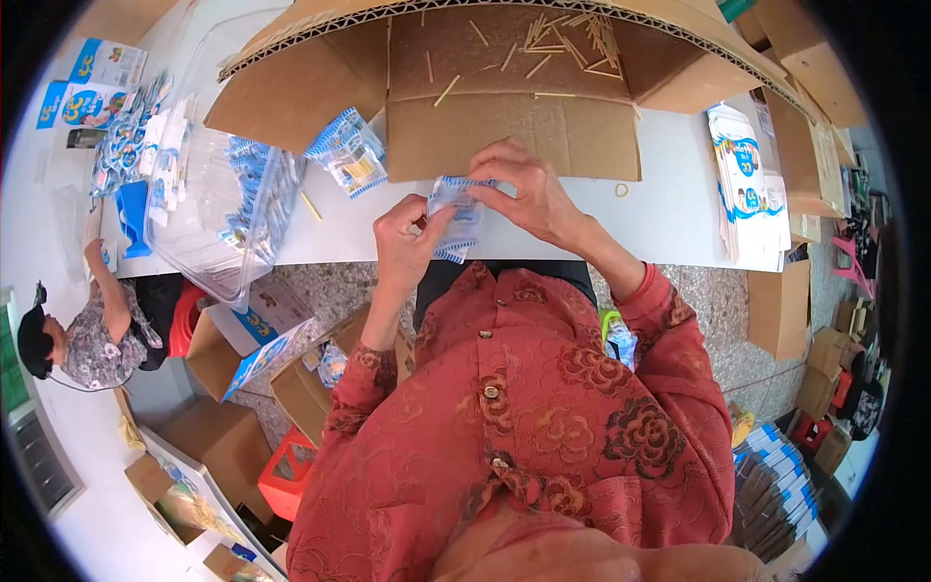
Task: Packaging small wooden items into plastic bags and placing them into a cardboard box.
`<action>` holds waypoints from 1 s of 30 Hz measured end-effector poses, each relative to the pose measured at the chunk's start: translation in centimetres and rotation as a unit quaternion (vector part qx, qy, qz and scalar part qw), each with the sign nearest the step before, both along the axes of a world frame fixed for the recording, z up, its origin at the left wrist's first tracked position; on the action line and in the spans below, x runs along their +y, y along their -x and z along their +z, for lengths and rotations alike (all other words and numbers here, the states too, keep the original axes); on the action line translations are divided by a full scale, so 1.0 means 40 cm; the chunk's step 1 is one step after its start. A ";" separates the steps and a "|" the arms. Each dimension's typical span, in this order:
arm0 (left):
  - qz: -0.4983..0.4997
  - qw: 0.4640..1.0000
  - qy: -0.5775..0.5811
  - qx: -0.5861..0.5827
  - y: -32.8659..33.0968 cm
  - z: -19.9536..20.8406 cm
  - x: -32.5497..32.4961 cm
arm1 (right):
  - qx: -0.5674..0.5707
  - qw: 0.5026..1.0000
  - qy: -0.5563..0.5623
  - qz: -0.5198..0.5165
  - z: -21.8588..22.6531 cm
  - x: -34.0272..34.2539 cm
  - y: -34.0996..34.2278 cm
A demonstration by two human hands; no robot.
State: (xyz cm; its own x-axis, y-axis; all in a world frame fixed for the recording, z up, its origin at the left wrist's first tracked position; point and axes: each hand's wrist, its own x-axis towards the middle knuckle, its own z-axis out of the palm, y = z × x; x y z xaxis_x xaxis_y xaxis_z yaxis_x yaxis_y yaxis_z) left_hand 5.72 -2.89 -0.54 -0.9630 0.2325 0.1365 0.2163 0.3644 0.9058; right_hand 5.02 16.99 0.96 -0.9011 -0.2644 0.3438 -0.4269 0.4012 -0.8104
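Observation:
Above the table's front edge I hold a small clear plastic packet with blue striped ends. My left hand pinches its left side. The fingers of my right hand are closed on its upper right corner. What the packet contains, if anything, I cannot make out. Just beyond my hands lies the flap of an open cardboard box, with several thin yellowish sticks scattered inside. Left of the flap sits a filled packet with blue striped ends and yellowish sticks showing through.
A clear plastic bin holding blue-edged packets stands to the left. Flat printed cartons are stacked at the right. One loose stick lies by the bin. A co-worker sits at the far left, beside small packets.

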 end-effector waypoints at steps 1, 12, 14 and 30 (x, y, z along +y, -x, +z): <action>0.002 1.000 0.001 -0.001 0.000 -0.003 -0.001 | -0.015 1.000 0.003 0.006 -0.001 0.001 0.001; 0.026 0.993 -0.068 -0.096 0.039 -0.114 -0.015 | -0.047 0.996 0.031 -0.075 -0.061 0.039 0.032; 0.005 0.998 -0.016 -0.060 0.038 -0.110 -0.018 | -0.054 0.994 0.032 -0.092 -0.068 0.064 0.035; -0.136 0.989 0.021 -0.054 0.050 0.019 0.052 | -0.106 0.994 0.022 0.003 0.042 0.073 0.017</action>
